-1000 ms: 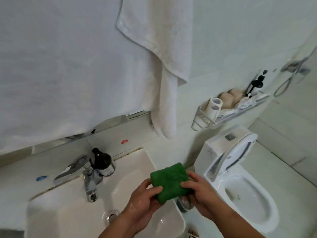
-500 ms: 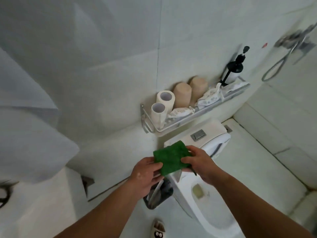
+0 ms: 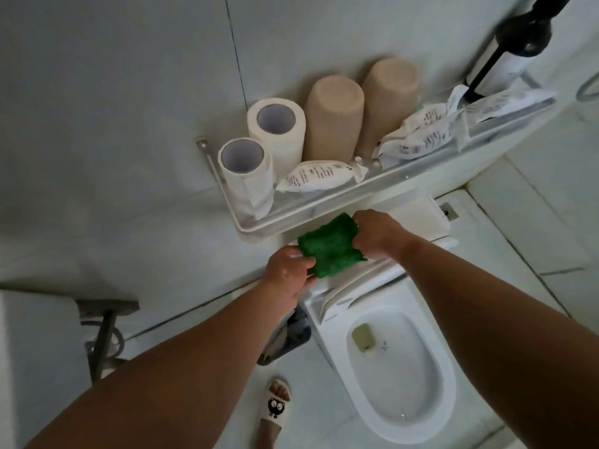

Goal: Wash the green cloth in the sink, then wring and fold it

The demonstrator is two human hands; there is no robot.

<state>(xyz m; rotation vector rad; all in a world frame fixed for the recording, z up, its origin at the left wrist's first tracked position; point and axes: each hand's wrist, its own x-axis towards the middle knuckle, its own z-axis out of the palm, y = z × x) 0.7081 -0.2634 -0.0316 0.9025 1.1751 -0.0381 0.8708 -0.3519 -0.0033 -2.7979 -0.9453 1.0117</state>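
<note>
The green cloth (image 3: 329, 246) is folded into a thick small pad and held between both hands over the toilet tank (image 3: 418, 212), just below the wall shelf (image 3: 324, 209). My left hand (image 3: 287, 273) grips its lower left edge, thumb on top. My right hand (image 3: 377, 233) grips its upper right edge, fingers curled round it. The sink is out of view.
The wall shelf carries two toilet rolls (image 3: 259, 150), two beige upturned cups (image 3: 356, 108), white packets (image 3: 418, 134) and a black pump bottle (image 3: 515, 43). Below is the open toilet bowl (image 3: 398, 367). A slippered foot (image 3: 275, 406) stands left of it, beside a dark bin (image 3: 288, 335).
The view swung from the sink to the toilet and shelf. Both hands carried the folded green cloth away from the sink to a spot just under the shelf.
</note>
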